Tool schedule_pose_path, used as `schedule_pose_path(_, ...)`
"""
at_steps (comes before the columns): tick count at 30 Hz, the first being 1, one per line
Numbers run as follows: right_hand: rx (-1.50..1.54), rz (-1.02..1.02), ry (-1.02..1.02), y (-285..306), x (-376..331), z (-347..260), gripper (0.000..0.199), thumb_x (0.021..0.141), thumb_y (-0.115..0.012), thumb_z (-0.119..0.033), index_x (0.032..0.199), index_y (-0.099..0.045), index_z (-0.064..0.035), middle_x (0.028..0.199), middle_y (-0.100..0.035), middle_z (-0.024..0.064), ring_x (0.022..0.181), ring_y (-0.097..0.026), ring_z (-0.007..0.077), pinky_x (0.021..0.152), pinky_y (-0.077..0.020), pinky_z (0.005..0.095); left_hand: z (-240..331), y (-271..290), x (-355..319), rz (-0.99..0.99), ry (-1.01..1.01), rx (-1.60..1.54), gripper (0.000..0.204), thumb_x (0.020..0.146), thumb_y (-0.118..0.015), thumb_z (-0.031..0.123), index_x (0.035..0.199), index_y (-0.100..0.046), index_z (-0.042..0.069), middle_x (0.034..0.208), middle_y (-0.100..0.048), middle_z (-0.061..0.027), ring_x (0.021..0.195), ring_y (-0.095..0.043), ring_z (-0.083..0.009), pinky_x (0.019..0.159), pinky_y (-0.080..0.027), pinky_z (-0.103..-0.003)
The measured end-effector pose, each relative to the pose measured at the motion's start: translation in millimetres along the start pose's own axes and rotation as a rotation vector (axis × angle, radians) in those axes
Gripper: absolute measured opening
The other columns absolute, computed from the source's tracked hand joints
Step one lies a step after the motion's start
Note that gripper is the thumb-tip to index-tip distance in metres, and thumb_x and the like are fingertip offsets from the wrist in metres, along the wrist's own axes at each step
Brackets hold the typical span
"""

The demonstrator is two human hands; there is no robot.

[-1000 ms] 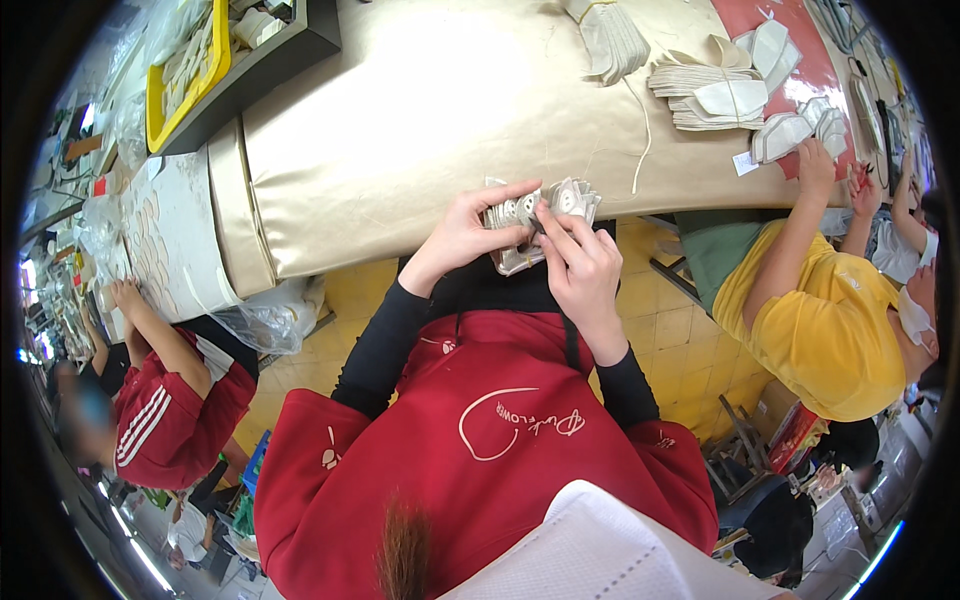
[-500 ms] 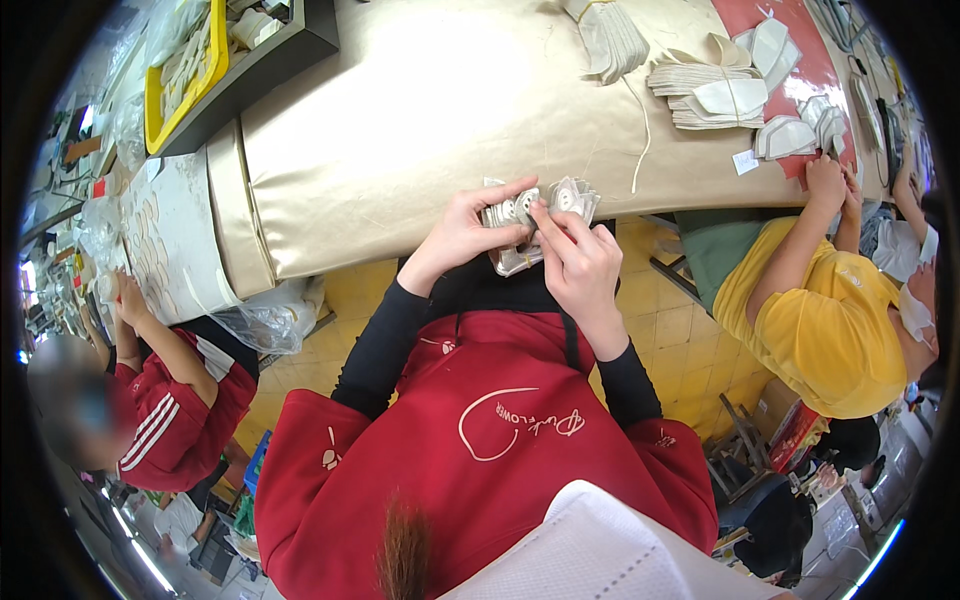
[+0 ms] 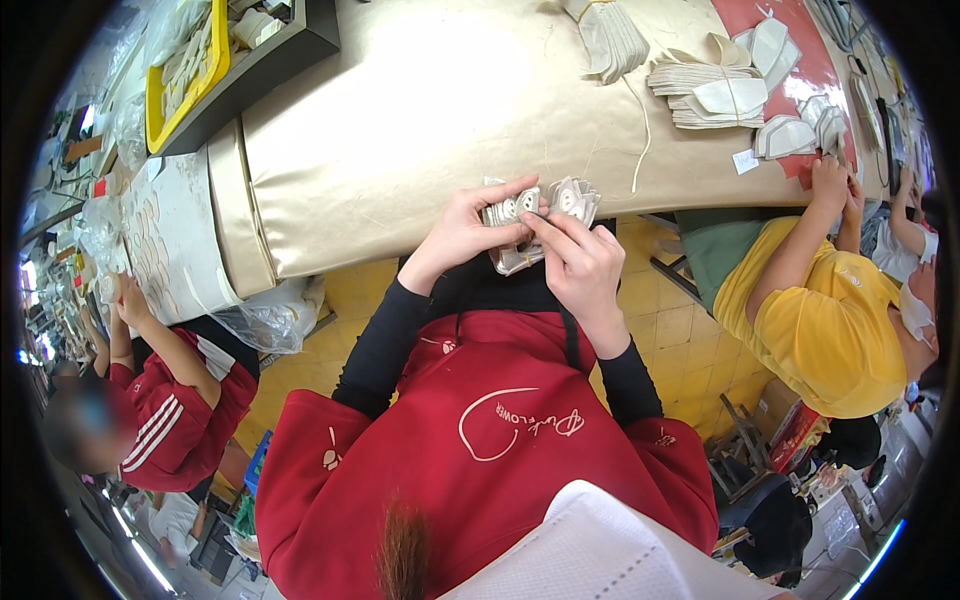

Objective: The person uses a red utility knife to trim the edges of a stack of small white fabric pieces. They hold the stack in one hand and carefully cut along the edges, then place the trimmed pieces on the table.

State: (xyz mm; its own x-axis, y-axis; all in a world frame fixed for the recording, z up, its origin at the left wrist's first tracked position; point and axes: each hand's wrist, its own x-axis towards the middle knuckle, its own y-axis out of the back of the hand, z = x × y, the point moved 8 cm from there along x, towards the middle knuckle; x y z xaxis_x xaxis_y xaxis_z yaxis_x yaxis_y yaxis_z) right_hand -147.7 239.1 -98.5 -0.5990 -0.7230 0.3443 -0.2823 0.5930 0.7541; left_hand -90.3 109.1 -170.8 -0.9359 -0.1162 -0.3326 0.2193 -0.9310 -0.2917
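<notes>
My left hand (image 3: 468, 228) is wrapped round a bundle of small off-white cut pieces (image 3: 512, 210) with round marks on them. It holds them at the table's near edge, over my lap. My right hand (image 3: 584, 268) comes in from the right, thumb and fingertips pinched at the inner edge of the same bundle. Just beyond those fingers a second fanned cluster of similar pieces (image 3: 572, 198) shows. Below the hands hangs a pale, clear-edged part of the bundle (image 3: 518, 262). What lies exactly between the right fingertips is too small to make out.
A gold-beige covered table (image 3: 400, 140) spans ahead. Stacked pale cut pieces (image 3: 708, 92) lie at its right, beside a tied bundle (image 3: 612, 42). A yellow tray (image 3: 153, 110) sits at the far left. Co-workers sit on both sides: yellow shirt (image 3: 820, 320) right, red shirt (image 3: 185, 425) left.
My right fingertips have shifted slightly down and apart from the left hand's pieces, uncovering more of the marked faces. My left hand stays in place.
</notes>
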Motion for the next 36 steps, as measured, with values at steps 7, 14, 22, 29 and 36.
schedule_pose_path(7,0.487,0.028,-0.353,-5,-10,31,0.035,0.085,-0.067,-0.002,0.119,-0.072,-0.0111,0.098,-0.07,0.0062,0.075,-0.067,0.0198,0.069,-0.0519,0.031,2,2,-1,0.036,-0.027,0.085,0.061,0.083,-0.072,0.002,0.142,-0.055,0.004,0.11,-0.073,-0.0084,0.1,-0.067,-0.0114,0.091,-0.053,-0.028)
schedule_pose_path(14,0.491,0.049,-0.408,-3,-9,24,0.054,0.083,-0.077,-0.006,0.134,-0.06,-0.0064,0.099,-0.067,0.0112,0.086,-0.069,0.0229,0.077,-0.0558,0.033,12,-7,-3,0.175,-0.182,0.287,0.055,0.082,-0.073,0.002,0.136,-0.06,0.006,0.107,-0.07,-0.0074,0.1,-0.066,-0.0143,0.091,-0.052,-0.03)
schedule_pose_path(22,0.098,0.214,-0.303,8,-5,24,0.044,0.083,-0.073,-0.003,0.125,-0.065,-0.0087,0.105,-0.067,0.0109,0.09,-0.069,0.0283,0.073,-0.0553,0.0363,14,-4,-2,0.107,-0.195,0.153,0.038,0.087,-0.069,0.006,0.125,-0.067,0.006,0.107,-0.071,-0.0108,0.105,-0.065,-0.0154,0.092,-0.052,-0.032)
schedule_pose_path(29,0.326,0.191,-0.261,45,-1,6,0.039,0.087,-0.076,-0.017,0.123,-0.067,-0.0045,0.101,-0.067,0.0107,0.082,-0.066,0.0187,0.065,-0.0501,0.0294,5,2,1,0.097,-0.098,0.249,0.038,0.089,-0.065,0.008,0.126,-0.068,0.004,0.116,-0.071,-0.012,0.109,-0.065,-0.0181,0.097,-0.05,-0.032)
schedule_pose_path(36,0.966,-0.125,-0.267,-9,9,-40,0.037,0.102,-0.052,-0.022,0.126,-0.062,0.003,0.11,-0.065,0.01,0.088,-0.057,0.0141,0.078,-0.0454,0.0253,22,-3,0,0.054,-0.292,0.367,0.046,0.081,-0.071,0.002,0.127,-0.067,0.003,0.114,-0.071,-0.0127,0.103,-0.067,-0.0198,0.092,-0.051,-0.031)
